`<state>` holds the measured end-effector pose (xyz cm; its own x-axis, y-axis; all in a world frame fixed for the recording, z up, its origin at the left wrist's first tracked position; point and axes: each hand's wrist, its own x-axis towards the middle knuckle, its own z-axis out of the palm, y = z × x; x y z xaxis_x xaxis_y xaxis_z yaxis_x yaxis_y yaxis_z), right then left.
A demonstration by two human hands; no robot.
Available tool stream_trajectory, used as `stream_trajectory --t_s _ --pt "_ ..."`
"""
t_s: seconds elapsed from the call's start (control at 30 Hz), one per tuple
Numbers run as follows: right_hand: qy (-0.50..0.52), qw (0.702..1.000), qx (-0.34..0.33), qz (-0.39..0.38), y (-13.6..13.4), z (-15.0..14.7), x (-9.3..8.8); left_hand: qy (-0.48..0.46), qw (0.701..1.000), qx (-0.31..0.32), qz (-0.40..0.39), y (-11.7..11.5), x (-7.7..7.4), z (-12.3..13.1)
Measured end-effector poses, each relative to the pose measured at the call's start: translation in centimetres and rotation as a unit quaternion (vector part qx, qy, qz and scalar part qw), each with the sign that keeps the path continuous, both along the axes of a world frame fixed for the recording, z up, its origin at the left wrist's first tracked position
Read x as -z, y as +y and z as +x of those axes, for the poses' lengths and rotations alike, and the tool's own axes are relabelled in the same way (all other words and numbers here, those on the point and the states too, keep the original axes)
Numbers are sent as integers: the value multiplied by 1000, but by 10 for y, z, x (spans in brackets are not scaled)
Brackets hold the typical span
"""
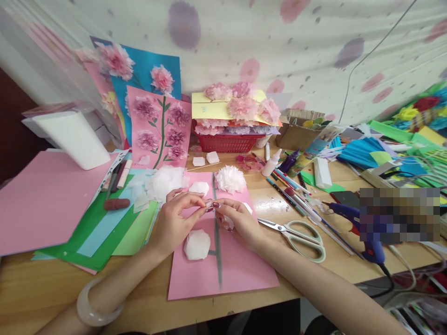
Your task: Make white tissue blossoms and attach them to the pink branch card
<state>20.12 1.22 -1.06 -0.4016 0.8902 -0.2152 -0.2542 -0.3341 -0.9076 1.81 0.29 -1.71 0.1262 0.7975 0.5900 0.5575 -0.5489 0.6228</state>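
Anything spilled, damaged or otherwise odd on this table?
At right, a pixelated block seems to hide part of the blue glue gun; the rest of the picture is unmasked. Nothing looks spilled or torn on the pink sheet with the grey-green stripe.

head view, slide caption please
Both hands hold a small pale piece over a pink sheet bearing a white flower.
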Motion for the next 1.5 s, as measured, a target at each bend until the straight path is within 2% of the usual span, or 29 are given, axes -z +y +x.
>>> stream_trajectory --t_s 0.13,0.33,0.53,0.63,0.77,1.07,1.23,1.5 --pt "-10 1000 -4 9 -1 0 -1 -7 1000 -3 -18 0 0 0" --pt "-23 1000 -1 13 -1 1 0 -4 1000 3 -1 0 1 1" --pt "-54 998 19 29 0 1 -1 -29 996 10 -85 -4 -5 4" --pt "-74 997 25 30 0 2 -2 -28 994 23 -100 -5 -7 4" --pt "-80 996 15 44 -1 2 -2 -54 992 2 -111 -5 -6 5" --pt "-96 994 20 58 -1 2 -2 -132 969 -27 -209 -6 -8 7" --pt "-98 993 20 54 -1 1 0 -163 963 -58 -208 -4 -6 4" --pt "-117 991 22 54 -2 2 -2 -190 956 -49 -218 -2 -10 5"
